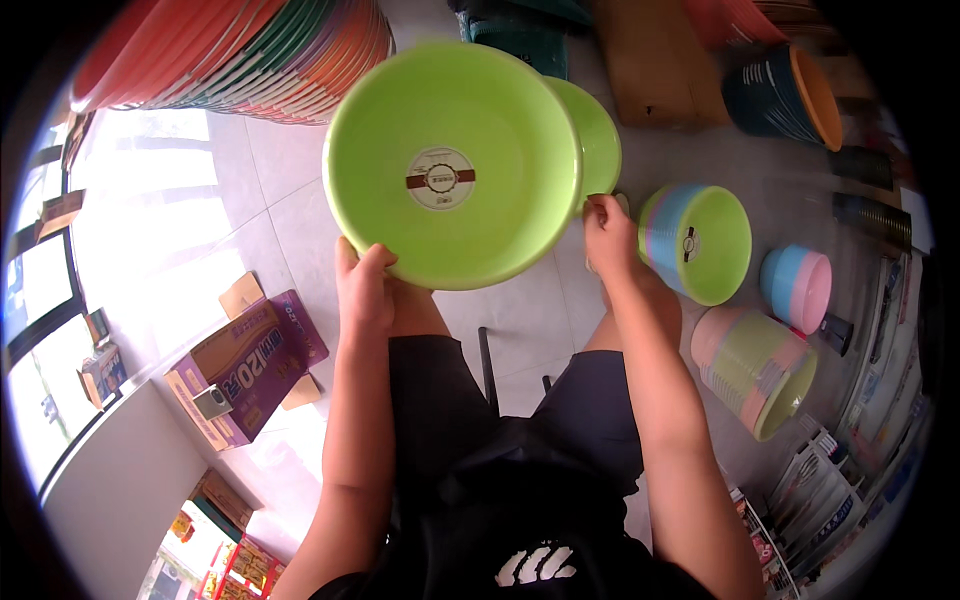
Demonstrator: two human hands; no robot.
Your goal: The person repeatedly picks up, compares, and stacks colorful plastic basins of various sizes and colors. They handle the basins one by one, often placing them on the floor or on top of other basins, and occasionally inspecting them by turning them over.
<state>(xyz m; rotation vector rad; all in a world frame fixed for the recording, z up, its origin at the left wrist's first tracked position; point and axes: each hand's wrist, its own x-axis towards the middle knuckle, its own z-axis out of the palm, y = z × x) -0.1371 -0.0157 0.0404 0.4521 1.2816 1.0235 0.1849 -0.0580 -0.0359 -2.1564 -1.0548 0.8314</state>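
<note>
A large lime-green plastic basin (505, 120) with a round label on its inner bottom is tilted up in front of me, its inside facing me. My left hand (363, 285) grips its near-left rim, thumb on the edge. Behind its right side shows part of a second green basin (598, 135), mostly hidden. My right hand (610, 237) is closed on a green rim where the two basins overlap; which of the two it pinches is hard to tell.
Stacked pink, blue and green basins (716, 248) stand on the floor at right, with more stacks (752, 365) nearby. Tall nested tubs (270, 60) fill the far left. A purple carton (250, 370) lies at left. Dark buckets (775, 95) and a brown box (655, 65) stand far right.
</note>
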